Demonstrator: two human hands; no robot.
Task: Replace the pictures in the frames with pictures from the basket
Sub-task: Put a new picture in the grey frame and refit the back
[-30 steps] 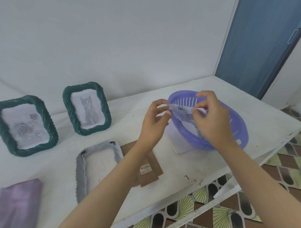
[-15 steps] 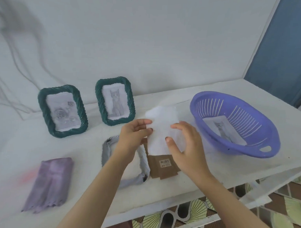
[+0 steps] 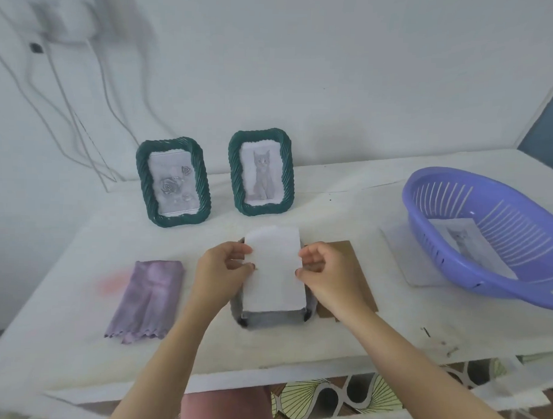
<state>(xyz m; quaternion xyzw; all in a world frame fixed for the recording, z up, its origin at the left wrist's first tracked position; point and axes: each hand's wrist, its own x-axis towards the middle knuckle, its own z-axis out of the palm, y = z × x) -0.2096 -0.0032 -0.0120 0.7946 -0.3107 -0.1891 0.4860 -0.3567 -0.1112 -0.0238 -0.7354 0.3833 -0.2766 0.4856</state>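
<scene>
A white picture sheet (image 3: 274, 269), blank side up, lies over a grey frame (image 3: 266, 318) that rests face down on the table. My left hand (image 3: 223, 270) pinches the sheet's left edge and my right hand (image 3: 326, 273) pinches its right edge. A brown backing board (image 3: 357, 275) lies just right of the frame, partly under my right hand. The purple basket (image 3: 455, 256) at the right holds a cat picture (image 3: 462, 241). Two green frames stand at the back, one with roses (image 3: 172, 182), one with a cat (image 3: 261, 172).
A folded purple cloth (image 3: 146, 299) lies left of the grey frame. A white sheet (image 3: 402, 248) sticks out from under the basket. Cables hang on the wall at the upper left. The table's front edge runs just below my forearms, with patterned floor beyond it.
Both hands carried the sheet from the basket leftward and brought it down onto the grey frame. The camera view swung left, so the basket now sits at the right edge.
</scene>
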